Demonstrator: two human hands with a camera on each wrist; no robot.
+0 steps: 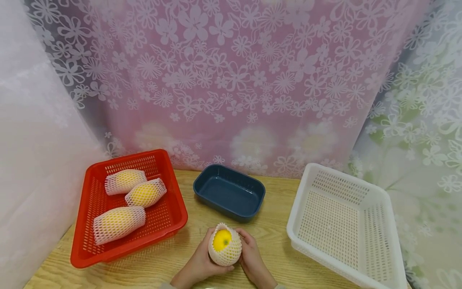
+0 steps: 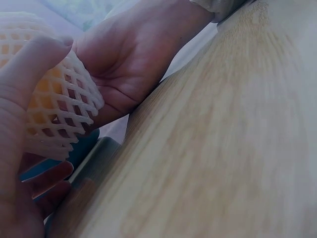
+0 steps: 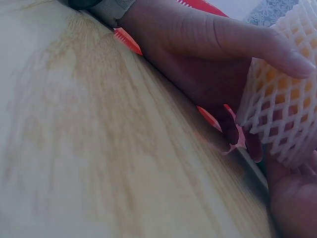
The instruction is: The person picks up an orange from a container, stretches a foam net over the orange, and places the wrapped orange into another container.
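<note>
A round yellow fruit [image 1: 221, 241] sits inside a white foam net sleeve [image 1: 231, 253], its stem end showing through the sleeve's open top. My left hand [image 1: 202, 259] grips it from the left, and the thumb lies across the netting in the right wrist view. From the other side my right hand [image 1: 252, 261] holds the same fruit, its thumb near the sleeve's upper edge. In the left wrist view, the right hand's fingers are partly hidden behind the net [image 2: 74, 94]. Both hands are low at the near side of the table, in front of a dark blue tub [image 1: 231, 192].
On the left stands a red basket [image 1: 175, 192] with three yellow fruits in foam nets, one of them a netted fruit [image 1: 119, 222] near its front. At the right is a white perforated basket [image 1: 325, 216]. A pink flowered curtain [image 1: 234, 80] hangs behind the wooden table [image 1: 278, 224].
</note>
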